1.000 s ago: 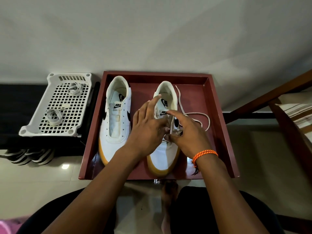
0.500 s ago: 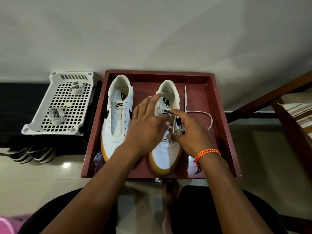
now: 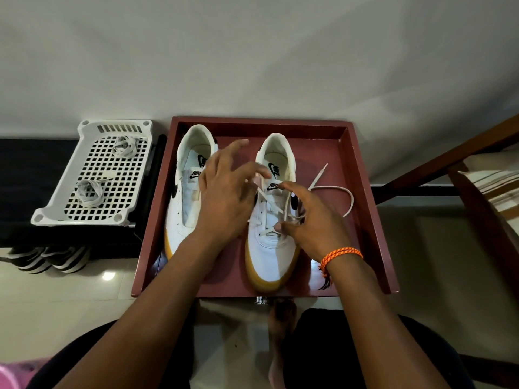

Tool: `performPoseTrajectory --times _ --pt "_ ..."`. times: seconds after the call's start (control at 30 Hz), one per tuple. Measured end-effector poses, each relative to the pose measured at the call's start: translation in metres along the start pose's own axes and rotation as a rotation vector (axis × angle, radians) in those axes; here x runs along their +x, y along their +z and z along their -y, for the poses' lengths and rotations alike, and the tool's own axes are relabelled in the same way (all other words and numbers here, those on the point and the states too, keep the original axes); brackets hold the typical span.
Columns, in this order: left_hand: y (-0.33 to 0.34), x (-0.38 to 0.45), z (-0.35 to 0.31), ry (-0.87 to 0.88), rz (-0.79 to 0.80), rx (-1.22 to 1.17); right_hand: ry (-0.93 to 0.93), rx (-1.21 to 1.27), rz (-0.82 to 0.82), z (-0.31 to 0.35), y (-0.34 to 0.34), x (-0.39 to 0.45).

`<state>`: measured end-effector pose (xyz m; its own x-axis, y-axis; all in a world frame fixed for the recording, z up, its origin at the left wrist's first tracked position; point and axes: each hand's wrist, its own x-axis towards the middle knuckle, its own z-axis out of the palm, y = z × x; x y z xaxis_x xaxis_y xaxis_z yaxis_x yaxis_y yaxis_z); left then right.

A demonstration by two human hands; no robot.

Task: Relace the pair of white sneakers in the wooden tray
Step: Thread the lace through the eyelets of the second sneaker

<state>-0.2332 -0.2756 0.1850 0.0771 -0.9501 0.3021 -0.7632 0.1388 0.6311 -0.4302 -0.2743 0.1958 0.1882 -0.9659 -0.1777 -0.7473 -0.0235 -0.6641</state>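
A: While I'm on the head view, where's the pair?

B: I see 2 white sneakers in the wooden tray (image 3: 362,192), toes toward me. Left sneaker (image 3: 186,197) has bare eyelets, no lace in it. Right sneaker (image 3: 271,240) is part laced, lower rows crossed.

A: Hands?

B: Left hand (image 3: 224,197) sits over the gap between the 2 shoes, partly covering the left one. Its fingers are spread and loosely bent, forefinger sticking up toward the far wall of the tray. It looks like the thumb and a finger pinch the lace (image 3: 334,189) near the right shoe's tongue, but it's blurred, so I can't tell for sure.

A: Right?

B: Right hand (image 3: 314,220) is at the right shoe's outer side, fingers curled, thumb tip on the lower eyelet rows and forefinger up by the tongue label. I read it as gripping a strand of lace. Orange bracelet (image 3: 341,255) on that wrist.

A: Loose end?

B: It loops out on the tray floor right of the shoe, tip pointing to the far right corner.

A: Anything else?

B: White plastic rack (image 3: 92,217) just left of the tray, 2 coiled laces on it: far (image 3: 123,146), near (image 3: 90,192).
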Motion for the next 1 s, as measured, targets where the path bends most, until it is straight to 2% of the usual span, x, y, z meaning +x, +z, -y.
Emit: performPoseTrajectory --times 0.13,0.2,0.3,0.47,0.53,0.63,0.67,0.73,0.83,1.0 --pt "0.019 -0.020 -0.010 0.100 0.264 0.179 -0.013 0.005 -0.003 -0.001 -0.001 0.000" --pt "0.026 -0.023 -0.013 0.084 0.264 0.162 -0.014 0.011 -0.008 -0.001 0.000 0.000" --pt "0.020 -0.013 -0.014 0.029 0.152 0.055 0.007 0.016 0.000 -0.001 0.001 0.001" --pt "0.004 0.002 -0.005 -0.139 -0.037 -0.379 0.006 0.008 -0.002 -0.002 0.003 0.003" --pt "-0.001 0.001 -0.013 -0.207 -0.051 -0.592 0.004 0.011 0.002 -0.002 0.003 0.003" --pt "-0.014 0.002 -0.029 -0.354 -0.045 -1.036 0.004 0.014 0.000 -0.003 0.002 0.002" --pt "-0.016 0.003 -0.028 -0.374 -0.037 -1.073 0.002 0.013 0.000 -0.003 0.002 0.002" --pt "-0.015 0.004 -0.024 -0.351 -0.053 -0.841 -0.003 0.015 -0.001 -0.003 0.002 0.002" --pt "-0.006 0.000 -0.018 -0.129 -0.067 -0.355 -0.005 0.017 -0.007 -0.003 0.003 0.002" --pt "0.004 -0.010 -0.016 0.076 0.108 0.134 -0.018 -0.002 -0.007 -0.004 0.004 0.003"
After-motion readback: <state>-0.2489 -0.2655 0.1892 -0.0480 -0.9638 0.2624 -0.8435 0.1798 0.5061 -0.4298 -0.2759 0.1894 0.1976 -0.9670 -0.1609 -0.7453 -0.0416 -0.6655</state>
